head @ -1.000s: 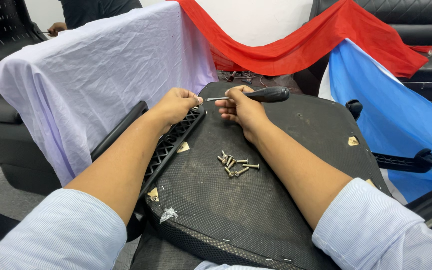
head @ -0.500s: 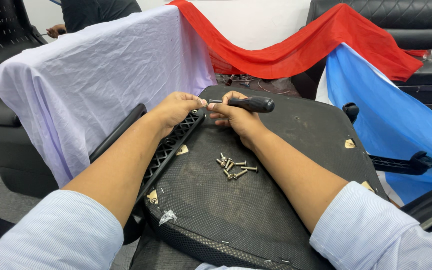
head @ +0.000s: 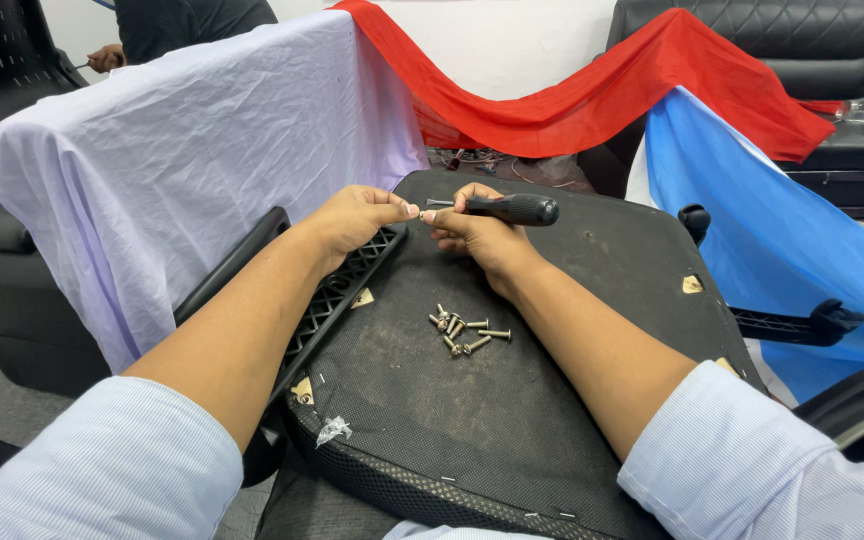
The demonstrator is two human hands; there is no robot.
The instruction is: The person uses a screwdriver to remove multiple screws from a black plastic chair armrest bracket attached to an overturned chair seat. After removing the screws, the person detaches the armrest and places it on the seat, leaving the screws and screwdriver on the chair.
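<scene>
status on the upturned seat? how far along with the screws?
Done: a pile of loose screws lies on the seat underside. In hand: the right hand holds a black-handled screwdriver, its tip meeting the left hand at the edge by the plastic lattice part. Left: cannot tell how many fasteners remain.

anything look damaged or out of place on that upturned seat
Yes. The black fabric on the underside of the seat is scuffed and dusty, with a torn scrap of clear plastic stuck near its front-left edge. A heap of loose screws lies unsecured in the middle, and could roll off if the seat tips.
</scene>
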